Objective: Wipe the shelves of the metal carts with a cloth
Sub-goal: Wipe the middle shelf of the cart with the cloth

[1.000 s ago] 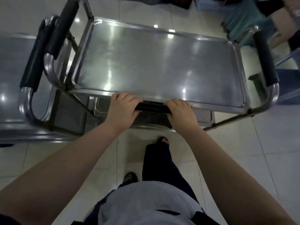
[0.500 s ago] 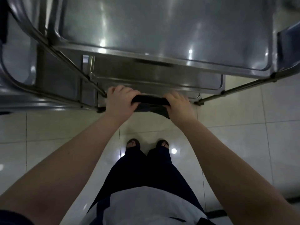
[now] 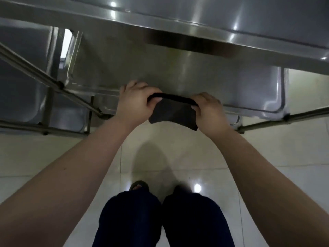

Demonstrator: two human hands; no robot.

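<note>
Head view: left hand point(image 3: 132, 102) and right hand point(image 3: 210, 111) each grip the dark cloth point(image 3: 173, 111), stretched just above the lower shelf point(image 3: 124, 68); wiping there apparently not begun.

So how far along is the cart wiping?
Nothing shows as finished. In hand: both the left hand and right hand stretch the dark cloth at the lower shelf edge. Left: wiping that shelf; the top shelf may be done, I cannot tell.

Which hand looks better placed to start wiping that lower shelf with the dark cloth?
Probably the left hand: its fingers already reach over the lower shelf, while the right hand sits nearer the shelf's edge. Both grip the cloth.
</note>
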